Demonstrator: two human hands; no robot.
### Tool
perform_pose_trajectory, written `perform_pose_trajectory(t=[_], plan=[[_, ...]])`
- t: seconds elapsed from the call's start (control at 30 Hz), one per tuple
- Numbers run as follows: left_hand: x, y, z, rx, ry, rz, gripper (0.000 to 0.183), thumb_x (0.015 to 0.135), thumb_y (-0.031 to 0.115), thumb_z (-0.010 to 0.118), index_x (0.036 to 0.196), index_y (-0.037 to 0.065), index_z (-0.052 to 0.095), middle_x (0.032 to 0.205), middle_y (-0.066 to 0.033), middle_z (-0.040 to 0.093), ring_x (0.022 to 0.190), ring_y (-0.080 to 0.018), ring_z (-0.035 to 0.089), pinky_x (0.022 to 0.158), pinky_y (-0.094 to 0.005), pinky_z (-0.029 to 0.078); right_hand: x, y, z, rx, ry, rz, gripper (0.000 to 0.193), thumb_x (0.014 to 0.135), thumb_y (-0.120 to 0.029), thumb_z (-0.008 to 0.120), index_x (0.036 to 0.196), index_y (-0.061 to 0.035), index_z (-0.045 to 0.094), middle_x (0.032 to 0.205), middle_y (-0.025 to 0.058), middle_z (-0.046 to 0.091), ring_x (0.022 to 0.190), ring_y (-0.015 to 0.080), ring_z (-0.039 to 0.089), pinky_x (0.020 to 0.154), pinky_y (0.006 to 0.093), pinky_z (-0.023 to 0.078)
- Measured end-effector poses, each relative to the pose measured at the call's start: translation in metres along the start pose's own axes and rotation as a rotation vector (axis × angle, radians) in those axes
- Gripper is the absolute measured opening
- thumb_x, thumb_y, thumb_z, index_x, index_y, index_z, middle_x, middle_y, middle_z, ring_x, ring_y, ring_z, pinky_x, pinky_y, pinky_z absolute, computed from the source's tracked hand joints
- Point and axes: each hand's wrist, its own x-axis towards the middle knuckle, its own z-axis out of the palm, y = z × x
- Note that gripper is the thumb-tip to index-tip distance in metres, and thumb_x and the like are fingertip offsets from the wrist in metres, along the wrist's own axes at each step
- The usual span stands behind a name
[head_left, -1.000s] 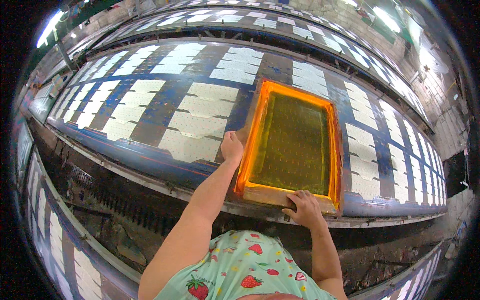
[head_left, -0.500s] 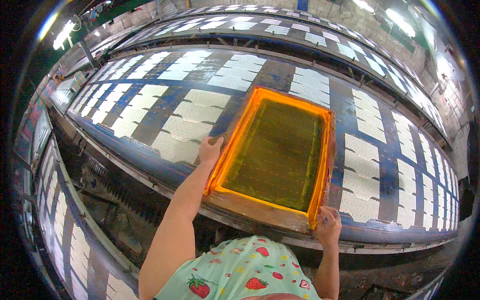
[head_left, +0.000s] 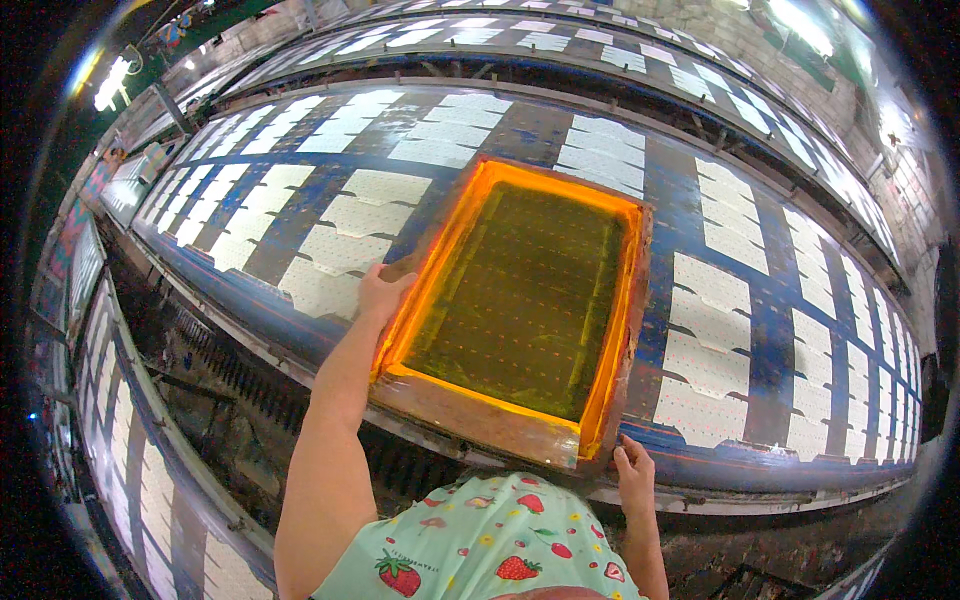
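Note:
A screen-printing frame (head_left: 470,417) with wooden sides, orange inner edges and a dark olive mesh (head_left: 520,290) lies tilted across the near part of a long table (head_left: 560,140). My left hand (head_left: 384,292) grips its left side, thumb on top and the other fingers partly hidden. At the near right corner, my right hand (head_left: 634,470) pinches the frame's edge. Whether the frame rests flat or is slightly raised, I cannot tell. Pale, small-dotted cut pieces (head_left: 708,335) lie in columns to its right, and similar pieces (head_left: 352,225) are to its left.
Behind, another long table (head_left: 520,60) carries more pale pieces. To my left runs a further table (head_left: 150,500) with pieces, past a dark gap with a grating (head_left: 235,365). Lamps (head_left: 800,25) hang above. The table's near rail (head_left: 760,498) passes in front of me.
The frame and both hands have shifted left in the picture, with the near end slightly closer to me. The view has also shifted a little. Both hands keep their hold.

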Motion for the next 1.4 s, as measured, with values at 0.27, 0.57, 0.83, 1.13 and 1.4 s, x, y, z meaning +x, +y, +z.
perform_pose_trajectory(t=[0.27,0.57,0.83,1.13,1.4], plan=[[0.002,-0.003,-0.006,-0.170,-0.096,0.005,0.065,0.079,0.044,0.100,0.120,0.001,0.074,0.111,-0.0161,0.079,0.105,-0.0318,0.076,0.096,-0.0447,0.059,-0.002,-0.012,0.030,-0.013,0.073,0.018,0.039,0.109,-0.017,0.068,0.140,0.0061,0.070,0.120,0.0054,0.075,0.107,0.0133,0.065,0.096,0.0320,0.053],[0.006,-0.014,0.003,-0.224,-0.054,-0.001,0.058,0.078,0.032,0.101,0.119,0.001,0.074,0.108,-0.0140,0.078,0.099,-0.0279,0.074,0.092,-0.0420,0.059,0.010,-0.011,0.038,0.166,0.217,0.341,0.041,0.115,-0.031,0.063,0.136,0.0020,0.073,0.125,0.0021,0.073,0.113,0.0140,0.063,0.102,0.0326,0.049],[0.005,-0.007,-0.009,-0.257,-0.155,-0.061,0.065,0.079,0.035,0.099,0.126,0.001,0.071,0.119,-0.0208,0.077,0.113,-0.0357,0.074,0.099,-0.0466,0.058,0.002,-0.010,0.051,0.123,0.288,0.163,0.039,0.116,-0.035,0.058,0.128,-0.0012,0.073,0.117,0.0017,0.071,0.108,0.0137,0.062,0.097,0.0336,0.049],[0.006,-0.014,-0.001,-0.295,-0.082,-0.011,0.051,0.080,0.023,0.099,0.118,0.003,0.072,0.108,-0.0122,0.078,0.100,-0.0254,0.074,0.091,-0.0415,0.059,0.005,-0.013,0.053,0.139,0.261,0.152,0.039,0.117,-0.036,0.058,0.124,-0.0009,0.074,0.112,-0.0004,0.069,0.102,0.0120,0.059,0.092,0.0325,0.048],[0.004,-0.009,-0.011,-0.350,-0.183,-0.102,0.061,0.080,0.029,0.099,0.127,0.003,0.070,0.123,-0.0192,0.076,0.117,-0.0336,0.072,0.102,-0.0461,0.057,0.008,0.000,0.049,0.090,0.261,0.068,0.045,0.116,-0.038,0.061,0.122,0.0035,0.076,0.104,0.0007,0.070,0.094,0.0121,0.058,0.084,0.0326,0.049]])
